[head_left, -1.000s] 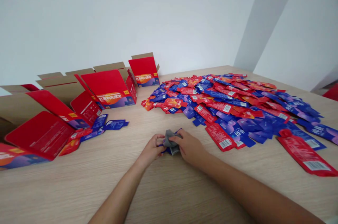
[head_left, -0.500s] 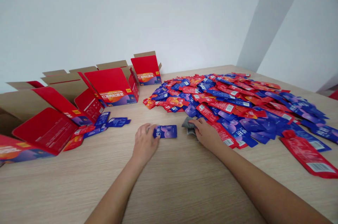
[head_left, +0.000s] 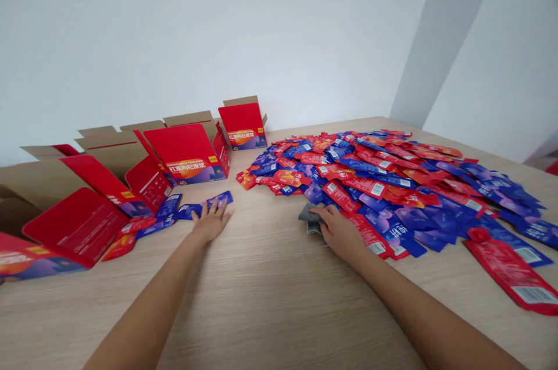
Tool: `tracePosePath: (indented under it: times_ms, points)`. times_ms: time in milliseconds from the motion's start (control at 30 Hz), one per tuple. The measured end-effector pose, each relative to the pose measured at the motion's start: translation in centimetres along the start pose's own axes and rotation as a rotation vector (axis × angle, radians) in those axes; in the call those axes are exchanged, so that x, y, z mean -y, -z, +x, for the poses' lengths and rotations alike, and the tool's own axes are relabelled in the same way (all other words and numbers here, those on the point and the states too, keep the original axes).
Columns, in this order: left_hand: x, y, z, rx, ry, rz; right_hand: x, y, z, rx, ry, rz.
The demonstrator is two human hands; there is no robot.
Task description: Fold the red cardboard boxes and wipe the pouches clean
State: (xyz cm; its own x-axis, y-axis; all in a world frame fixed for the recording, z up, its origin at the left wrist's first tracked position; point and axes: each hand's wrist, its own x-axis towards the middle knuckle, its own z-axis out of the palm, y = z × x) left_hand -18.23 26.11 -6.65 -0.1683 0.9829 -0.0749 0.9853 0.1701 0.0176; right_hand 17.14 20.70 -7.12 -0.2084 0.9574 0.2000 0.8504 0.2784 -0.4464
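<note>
A pale wall (head_left: 261,27) stands behind a light wood-grain table (head_left: 261,300). A grey strip (head_left: 444,39) slants down at right.

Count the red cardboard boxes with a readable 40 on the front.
2: the rearmost box, and the nearer box to its left. Other boxes may have theirs hidden.

The red carton (head_left: 183,152) reads "红黑枸杞原浆" and "40".

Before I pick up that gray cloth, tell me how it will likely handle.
The gray cloth will probably be floppy, since it bunches into loose folds at the right hand. It looks small and thin, so likely light. With its crumpled, uneven shape, it seems unlikely to roll.
</note>
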Motion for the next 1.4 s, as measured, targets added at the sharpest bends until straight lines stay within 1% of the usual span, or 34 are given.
tracePosePath:
  times_ms: [100,200,267,333,367,400,433,500,567,600,633,667,733,800,867,933,1000,1067,1133,1200,1233,1267,1333,1367,1400]
  points:
    - [3.2,0.1,0.5,-0.02,0.135,-0.03,0.0,0.0,0.0,-0.001,0.001,0.004]
    - [5.3,-0.1,-0.1,-0.051,0.212,-0.028,0.0,0.0,0.1,0.014,-0.008,-0.018]
    - [5.8,-0.1,-0.4,-0.075,0.304,0.013,0.0,0.0,0.1,0.01,-0.004,-0.02]
    - [5.0,0.3,-0.4,-0.128,0.373,0.079,0.0,0.0,0.2,0.002,0.005,-0.007]
    - [4.1,0.5,-0.3,-0.169,0.364,0.108,0.0,-0.1,0.3,-0.001,0.005,-0.001]
    - [2.9,0.8,-0.1,-0.212,0.317,0.124,0.1,-0.1,0.3,0.0,0.003,0.005]
    - [1.2,1.2,0.2,-0.252,0.236,0.123,0.1,-0.1,0.4,0.004,0.0,0.01]
    - [-2.8,1.9,1.1,-0.303,0.024,0.066,0.2,-0.1,0.4,0.012,-0.002,0.025]
    - [-7.3,2.5,2.5,-0.305,-0.161,-0.051,0.2,-0.1,0.5,0.012,0.0,0.045]
    - [-9.6,2.7,3.2,-0.285,-0.231,-0.126,0.2,-0.1,0.5,0.011,0.0,0.054]
    - [-11.7,2.9,4.0,-0.26,-0.252,-0.197,0.2,-0.1,0.5,0.007,-0.001,0.06]
    - [-13.6,3.1,4.7,-0.225,-0.241,-0.249,0.1,-0.1,0.5,0.001,-0.001,0.064]
    - [-16.6,3.1,5.9,-0.201,-0.222,-0.284,0.1,0.0,0.4,-0.01,0.005,0.075]
    - [-18.5,3.0,6.5,-0.206,-0.177,-0.285,0.1,0.1,0.3,-0.017,0.014,0.085]
    - [-19.5,2.9,6.6,-0.21,-0.113,-0.311,0.1,0.2,0.3,-0.015,0.011,0.087]
    - [-19.6,2.8,6.1,-0.205,-0.082,-0.372,0.1,0.3,0.3,-0.012,0.004,0.081]
    - [-19.1,2.7,5.3,-0.188,-0.118,-0.444,0.1,0.2,0.4,-0.013,0.006,0.08]
    - [-18.0,2.5,4.0,-0.173,-0.175,-0.482,-0.2,-0.1,0.5,-0.02,0.009,0.1]
    - [-16.6,1.9,2.2,-0.153,-0.229,-0.536,-0.6,-0.4,0.6,-0.046,0.006,0.166]
    - [-14.9,1.0,-0.3,-0.051,-0.218,-0.676,-1.1,-0.8,0.8,-0.108,0.001,0.278]
    - [-14.1,0.5,-1.8,0.035,-0.178,-0.788,-1.3,-1.0,0.8,-0.149,0.001,0.336]
    - [-13.4,0.0,-3.4,0.136,-0.097,-0.911,-1.4,-1.1,0.9,-0.19,0.002,0.388]
    - [-12.2,-0.7,-7.1,0.264,0.046,-1.157,-1.5,-1.5,0.9,-0.246,0.004,0.456]
    - [-11.7,-0.8,-9.0,0.317,0.073,-1.26,-1.4,-1.7,0.9,-0.252,0.008,0.473]
    - [-11.3,-0.7,-10.8,0.389,0.088,-1.307,-1.2,-1.9,0.9,-0.246,0.015,0.484]
